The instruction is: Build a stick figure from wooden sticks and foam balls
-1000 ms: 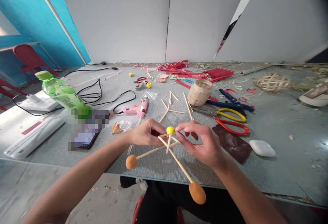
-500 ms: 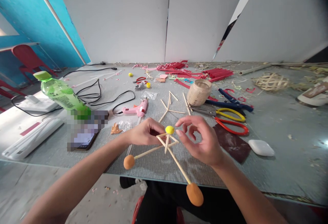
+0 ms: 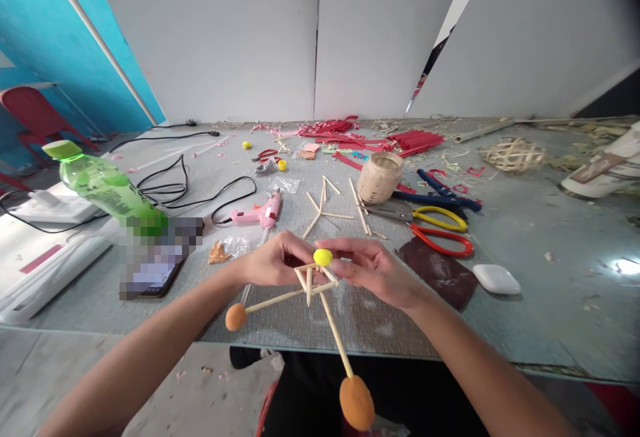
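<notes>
The left hand pinches a pale wooden-stick frame, fingertips hidden. The right hand, fingers slightly parted, flanks a yellow ball; I can't tell if gripping.

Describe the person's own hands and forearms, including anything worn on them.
The left hand and right hand are ungloved, with no rings on the fingers in view. The left forearm and right forearm show no sleeve, watch or bracelet within the frame.
</notes>
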Demonstrator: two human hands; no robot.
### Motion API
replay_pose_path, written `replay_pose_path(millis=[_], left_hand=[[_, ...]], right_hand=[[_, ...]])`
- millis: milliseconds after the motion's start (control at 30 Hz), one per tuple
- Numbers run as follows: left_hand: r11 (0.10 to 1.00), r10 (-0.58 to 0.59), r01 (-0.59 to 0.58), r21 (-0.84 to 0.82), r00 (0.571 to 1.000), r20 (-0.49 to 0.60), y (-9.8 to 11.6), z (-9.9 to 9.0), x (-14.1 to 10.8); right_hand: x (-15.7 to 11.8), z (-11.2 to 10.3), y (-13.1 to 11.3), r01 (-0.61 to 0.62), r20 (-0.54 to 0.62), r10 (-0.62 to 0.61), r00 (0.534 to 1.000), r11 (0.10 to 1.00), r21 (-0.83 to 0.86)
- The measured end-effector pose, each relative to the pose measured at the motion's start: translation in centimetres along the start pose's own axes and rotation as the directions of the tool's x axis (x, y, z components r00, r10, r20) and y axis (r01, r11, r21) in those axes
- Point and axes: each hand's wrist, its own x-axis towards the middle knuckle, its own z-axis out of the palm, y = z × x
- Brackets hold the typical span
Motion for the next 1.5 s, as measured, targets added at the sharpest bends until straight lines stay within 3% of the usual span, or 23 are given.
replay_pose_path(millis=[567, 1200, 1500], left_hand=[[0.999, 0.032, -0.032, 0.007, 0.999, 0.024, -0.21, -0.07, 0.02], [1.000, 0.004, -0.004, -0.003, 1.000, 0.003, 0.10, 0.11, 0.04], [0.993, -0.098, 0.092, -0.070, 0.992, -0.077, -0.75, -0.07, -0.11]], right_hand=[[0.31, 0.55, 0.16, 0.032, -0.036, -0.029, 0.999, 0.994, 0.108], [-0.21, 0.25, 0.02, -0.050, -0.002, 0.051, 0.999, 0.989, 0.140], [0.06, -0.06, 0.51, -0.154, -0.118, 0.173, 0.978, 0.976, 0.152]])
